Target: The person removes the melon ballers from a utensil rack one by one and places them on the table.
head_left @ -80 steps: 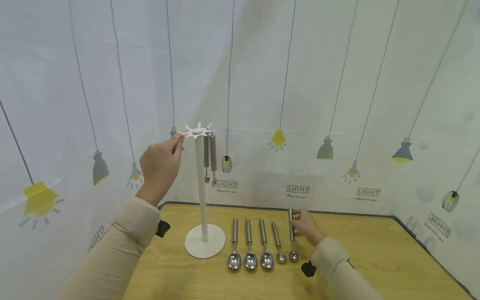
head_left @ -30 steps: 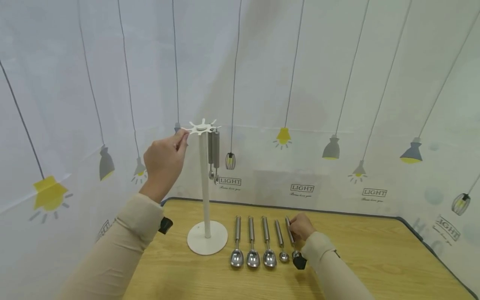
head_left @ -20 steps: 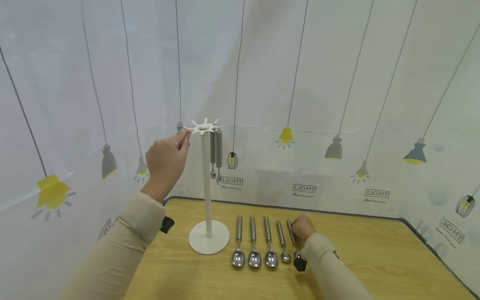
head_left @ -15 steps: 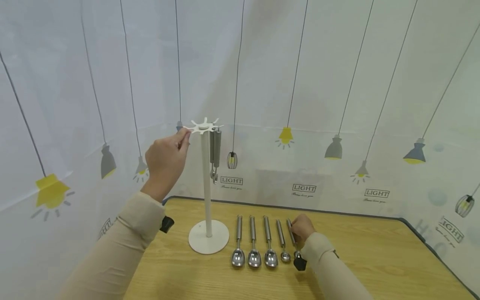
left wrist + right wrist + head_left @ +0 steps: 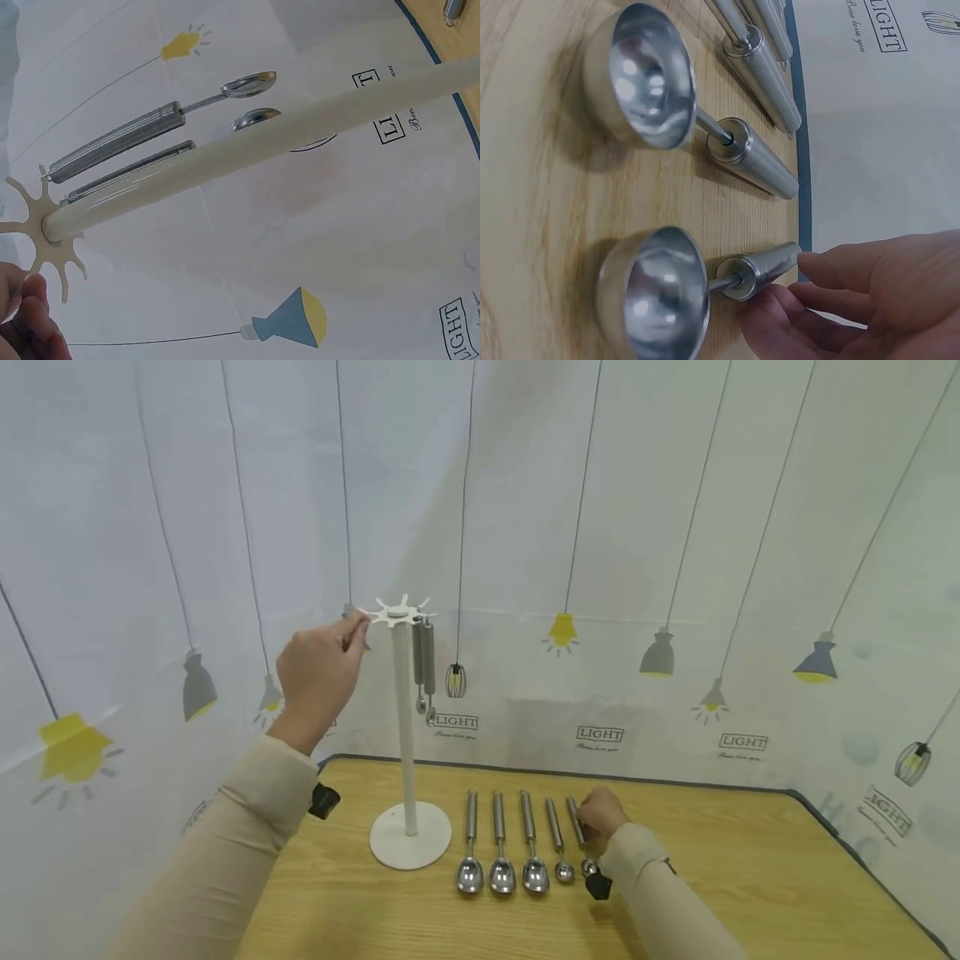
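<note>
My left hand (image 5: 318, 677) pinches one prong of the white rack (image 5: 406, 735) at its spoked top. Two small scoops (image 5: 120, 142) hang from other prongs by their handles. On the table, my right hand (image 5: 602, 814) holds the handle of the rightmost small scoop (image 5: 656, 300), thumb on one side and fingers on the other. That scoop has a round, deep steel bowl and lies with its handle toward the wall. Close to its left lies a similar small scoop (image 5: 649, 82), bowl facing up.
Several larger oval-bowled scoops, including the middle one (image 5: 502, 875), lie in a row between the rack's round base (image 5: 410, 852) and the small scoops. A wall covering (image 5: 600, 527) with printed lamps stands behind the wooden table (image 5: 750, 877).
The held scoop's handle, raised 2.7 s ago, is now down beside the others. My right hand has turned over it. The left hand keeps its pinch; the hanging scoops sway slightly.
</note>
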Action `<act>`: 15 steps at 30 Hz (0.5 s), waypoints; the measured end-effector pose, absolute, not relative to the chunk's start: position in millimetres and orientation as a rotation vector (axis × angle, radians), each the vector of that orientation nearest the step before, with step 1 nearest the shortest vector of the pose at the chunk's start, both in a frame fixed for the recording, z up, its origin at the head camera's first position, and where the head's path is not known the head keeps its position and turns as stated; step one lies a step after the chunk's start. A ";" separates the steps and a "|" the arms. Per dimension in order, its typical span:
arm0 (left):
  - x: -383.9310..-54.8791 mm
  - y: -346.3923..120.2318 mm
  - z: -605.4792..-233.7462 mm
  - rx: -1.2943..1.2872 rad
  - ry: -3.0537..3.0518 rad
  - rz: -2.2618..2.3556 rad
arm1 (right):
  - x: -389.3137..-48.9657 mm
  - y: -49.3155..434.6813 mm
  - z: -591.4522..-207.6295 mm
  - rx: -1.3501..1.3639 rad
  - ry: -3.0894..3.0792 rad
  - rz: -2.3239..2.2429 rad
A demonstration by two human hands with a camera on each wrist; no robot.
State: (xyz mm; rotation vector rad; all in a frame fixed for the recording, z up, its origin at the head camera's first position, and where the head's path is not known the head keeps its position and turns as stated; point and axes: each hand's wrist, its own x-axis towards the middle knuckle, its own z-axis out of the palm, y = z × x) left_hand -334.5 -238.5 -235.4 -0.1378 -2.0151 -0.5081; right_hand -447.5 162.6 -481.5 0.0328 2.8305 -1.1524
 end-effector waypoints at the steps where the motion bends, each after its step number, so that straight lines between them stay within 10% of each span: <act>1: -334.7 -239.8 -234.3 -0.128 -2.015 -0.520 | -447.8 162.5 -481.6 0.027 2.838 -1.141; 15: -345.6 -245.7 -223.9 -0.062 -2.097 -0.491 | -461.4 165.2 -495.4 0.026 2.844 -1.133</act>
